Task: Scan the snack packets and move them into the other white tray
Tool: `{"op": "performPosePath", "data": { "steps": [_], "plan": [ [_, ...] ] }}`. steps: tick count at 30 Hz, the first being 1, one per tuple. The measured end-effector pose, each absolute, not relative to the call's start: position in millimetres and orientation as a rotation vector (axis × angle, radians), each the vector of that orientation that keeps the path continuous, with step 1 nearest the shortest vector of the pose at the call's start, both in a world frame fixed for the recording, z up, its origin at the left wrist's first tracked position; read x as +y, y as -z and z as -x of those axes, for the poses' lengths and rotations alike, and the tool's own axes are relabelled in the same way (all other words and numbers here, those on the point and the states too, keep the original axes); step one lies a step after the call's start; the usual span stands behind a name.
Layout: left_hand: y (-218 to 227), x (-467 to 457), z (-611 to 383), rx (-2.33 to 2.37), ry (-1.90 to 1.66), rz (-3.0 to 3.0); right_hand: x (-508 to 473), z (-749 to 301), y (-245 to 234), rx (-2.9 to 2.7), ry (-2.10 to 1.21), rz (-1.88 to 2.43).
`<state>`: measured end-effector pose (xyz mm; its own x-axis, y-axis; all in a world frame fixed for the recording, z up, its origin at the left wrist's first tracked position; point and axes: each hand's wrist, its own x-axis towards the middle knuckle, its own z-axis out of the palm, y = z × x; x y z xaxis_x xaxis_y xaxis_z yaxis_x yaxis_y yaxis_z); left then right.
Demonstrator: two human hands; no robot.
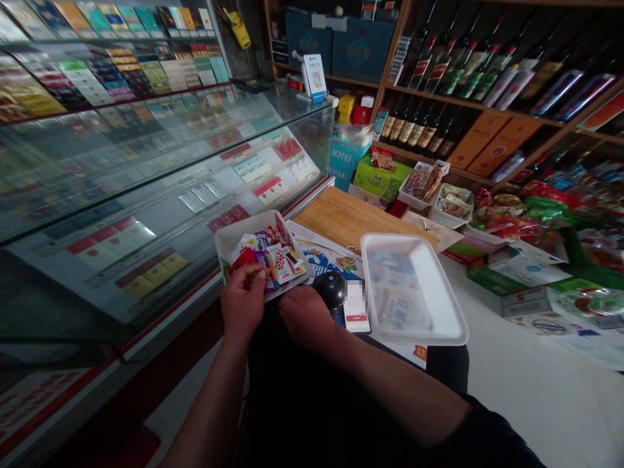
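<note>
The left hand [245, 296] is at the near side of a white plastic tub [247, 224], its fingers reaching over the rim toward the small, brightly printed packets [283, 263] heaped inside. Its grip is narrow, thumb and bent fingers drawn close together, but I cannot tell whether a packet is pinched between them. The packets lie directly at and just beyond the fingertips: a red one [246, 258] shows just past the knuckles, with purple, white and yellow ones spreading away to the right within the tub.

The right hand [309, 316] is just beside the tub's near right corner, its fingers curled downward and inward; the fingertips are hidden, so I cannot tell whether its grip holds anything. The packets are beyond it and to its left. A glossy black domed object [329, 289] stands just past this hand, and a phone [357, 309] with a lit white screen lies right of that dome.

Farther right, a white rectangular tray [455, 318] rests on a printed board [312, 242], which overlaps the wooden tabletop [351, 218]. Along the left runs a glass display case [110, 218] with rows of small boxes; beyond the tabletop, shelves hold dark bottles [414, 130].
</note>
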<state>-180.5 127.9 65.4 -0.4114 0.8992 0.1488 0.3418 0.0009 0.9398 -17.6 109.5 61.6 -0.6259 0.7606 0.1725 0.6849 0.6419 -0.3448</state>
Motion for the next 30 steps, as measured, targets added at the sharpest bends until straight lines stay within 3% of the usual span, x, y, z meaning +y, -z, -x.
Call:
{"op": "performPosePath", "data": {
  "steps": [6,15,20,25,30],
  "plan": [
    [-51,66,150,1.725,-1.206,-1.331,50,-34,-36,-2.511,-0.687,1.025],
    [-11,-7,102,1.615,-0.836,-1.445,-14,-110,-5,-2.114,-0.858,1.270],
    [-16,-30,77,1.500,-0.773,-1.531,-40,-121,1,-2.038,-0.932,1.308],
    [-76,7,94,1.511,-1.079,-1.675,-51,-100,-31,-2.021,-1.059,1.171],
    [-205,104,106,1.353,-1.744,-1.566,-32,-28,-92,-2.073,-1.288,0.803]
  ]
}}
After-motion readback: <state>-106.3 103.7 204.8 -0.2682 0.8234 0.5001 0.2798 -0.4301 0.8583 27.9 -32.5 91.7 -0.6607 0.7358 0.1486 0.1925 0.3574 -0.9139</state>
